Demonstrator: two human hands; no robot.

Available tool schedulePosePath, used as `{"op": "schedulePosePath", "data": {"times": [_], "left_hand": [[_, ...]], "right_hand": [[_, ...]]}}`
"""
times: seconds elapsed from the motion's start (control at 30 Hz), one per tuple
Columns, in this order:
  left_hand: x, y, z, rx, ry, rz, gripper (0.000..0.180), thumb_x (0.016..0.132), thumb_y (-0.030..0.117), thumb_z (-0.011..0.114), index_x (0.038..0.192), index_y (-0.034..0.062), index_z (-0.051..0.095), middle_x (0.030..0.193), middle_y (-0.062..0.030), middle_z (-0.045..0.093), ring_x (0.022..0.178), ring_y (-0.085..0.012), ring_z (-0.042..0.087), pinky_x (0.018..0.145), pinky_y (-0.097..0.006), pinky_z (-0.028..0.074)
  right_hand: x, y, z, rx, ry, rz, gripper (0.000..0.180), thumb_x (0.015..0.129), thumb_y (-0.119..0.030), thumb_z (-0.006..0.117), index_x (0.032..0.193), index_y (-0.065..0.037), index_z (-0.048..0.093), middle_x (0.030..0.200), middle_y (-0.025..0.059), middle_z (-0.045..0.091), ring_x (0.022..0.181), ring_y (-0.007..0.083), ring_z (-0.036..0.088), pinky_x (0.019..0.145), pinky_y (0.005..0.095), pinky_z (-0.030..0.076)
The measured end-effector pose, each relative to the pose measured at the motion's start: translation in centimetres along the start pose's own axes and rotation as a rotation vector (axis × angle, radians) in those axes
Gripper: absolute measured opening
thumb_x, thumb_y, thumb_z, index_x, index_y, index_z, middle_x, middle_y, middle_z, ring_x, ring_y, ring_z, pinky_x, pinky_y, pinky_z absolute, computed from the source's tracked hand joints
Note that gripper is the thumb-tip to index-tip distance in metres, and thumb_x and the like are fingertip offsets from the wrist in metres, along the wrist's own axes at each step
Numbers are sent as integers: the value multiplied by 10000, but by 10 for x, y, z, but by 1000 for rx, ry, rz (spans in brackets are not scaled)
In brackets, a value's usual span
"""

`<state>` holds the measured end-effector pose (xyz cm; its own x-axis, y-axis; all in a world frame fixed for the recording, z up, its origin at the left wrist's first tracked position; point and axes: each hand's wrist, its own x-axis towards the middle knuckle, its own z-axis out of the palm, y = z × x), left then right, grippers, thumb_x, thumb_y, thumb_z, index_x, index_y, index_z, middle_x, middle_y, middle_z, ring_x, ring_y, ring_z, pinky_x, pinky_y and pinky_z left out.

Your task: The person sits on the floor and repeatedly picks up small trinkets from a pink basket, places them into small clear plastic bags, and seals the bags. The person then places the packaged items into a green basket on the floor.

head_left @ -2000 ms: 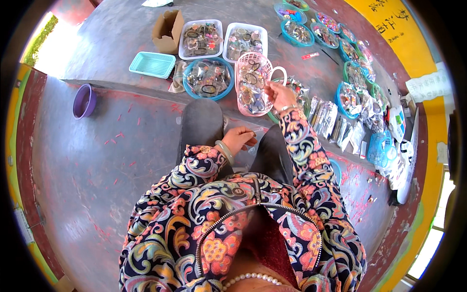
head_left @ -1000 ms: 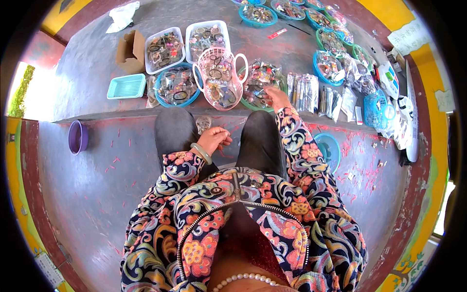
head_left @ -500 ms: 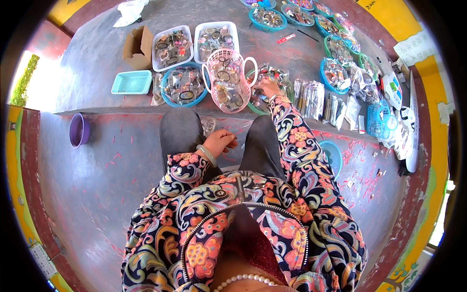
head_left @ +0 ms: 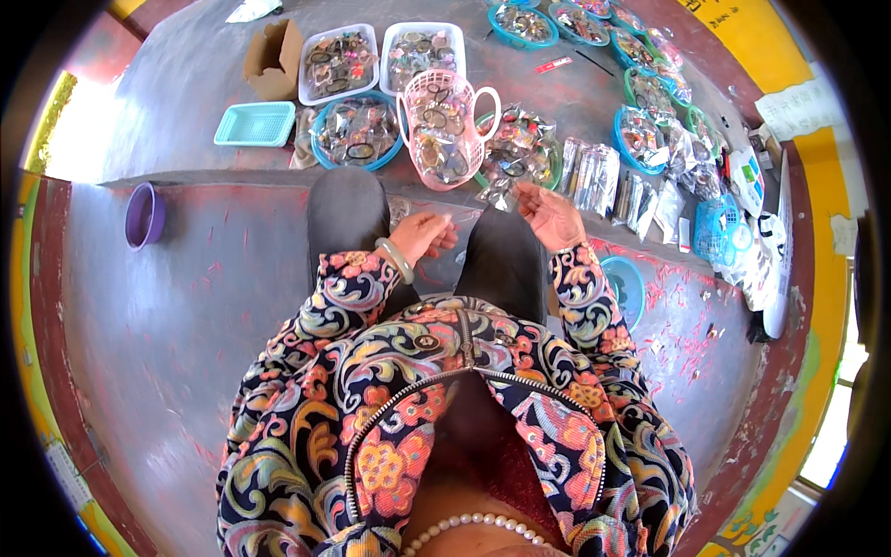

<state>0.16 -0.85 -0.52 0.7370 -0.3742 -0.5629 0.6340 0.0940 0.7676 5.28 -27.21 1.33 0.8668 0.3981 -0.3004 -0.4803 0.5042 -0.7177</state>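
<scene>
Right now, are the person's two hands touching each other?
Apart. The head view shows a plain gap between the left hand and the right hand, with the dark-trousered right knee visible between them.

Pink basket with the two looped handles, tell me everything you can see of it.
The pink basket is long and rounded, apparently plastic, with openwork walls and two paler looped handles at its sides. It stands upright between a blue round basket and a green basket; whether it touches them is unclear. Inside lie clear packets, some showing dark rings. The right hand is apart from it.
</scene>
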Motion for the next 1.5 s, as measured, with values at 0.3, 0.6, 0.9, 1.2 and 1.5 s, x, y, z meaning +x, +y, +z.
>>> {"op": "schedulePosePath", "data": {"times": [0.3, 0.6, 0.9, 1.2, 1.5], "left_hand": [[-8, 5, -8, -439, -141, 171, 144, 815, 117, 542, 940, 47, 531, 846, -45, 596, 740, -149, 595, 547, -208, 437], [-4, 3, -11, -91, 88, 374, 281, 754, 27, 573, 1018, 35, 477, 874, -44, 583, 683, -73, 542, 511, -190, 389], [0, -6, -8, 178, -93, 415, 409, 743, 32, 571, 1114, 8, 402, 887, -61, 584, 715, -68, 536, 512, -182, 398], [-4, -1, -8, -246, -33, 123, 155, 772, 74, 581, 914, 12, 566, 829, -41, 588, 721, -89, 566, 574, -192, 465], [6, -13, -12, -366, -49, 194, 108, 804, 58, 542, 864, -32, 553, 833, -56, 565, 722, -127, 568, 688, -245, 508]], "right_hand": [[-12, 44, 43, 3, -90, -12, 327, 762, -235, 585, 970, 17, 585, 978, 105, 591, 848, 175, 533, 777, 296, 397], [-12, 54, 42, -290, 44, 61, 188, 789, -213, 573, 852, -38, 596, 850, 52, 603, 794, 136, 539, 695, 276, 394], [-6, 70, 60, -413, 50, 71, 156, 768, -116, 606, 892, -23, 586, 769, -6, 582, 653, 43, 483, 586, 162, 365], [-6, 76, 63, -220, 171, 98, 69, 778, -95, 589, 820, -53, 553, 759, 21, 592, 689, 102, 552, 622, 216, 417], [-7, 76, 67, -256, 173, 151, 80, 762, -120, 610, 793, -58, 570, 746, 19, 593, 651, 83, 517, 599, 202, 388]]}}
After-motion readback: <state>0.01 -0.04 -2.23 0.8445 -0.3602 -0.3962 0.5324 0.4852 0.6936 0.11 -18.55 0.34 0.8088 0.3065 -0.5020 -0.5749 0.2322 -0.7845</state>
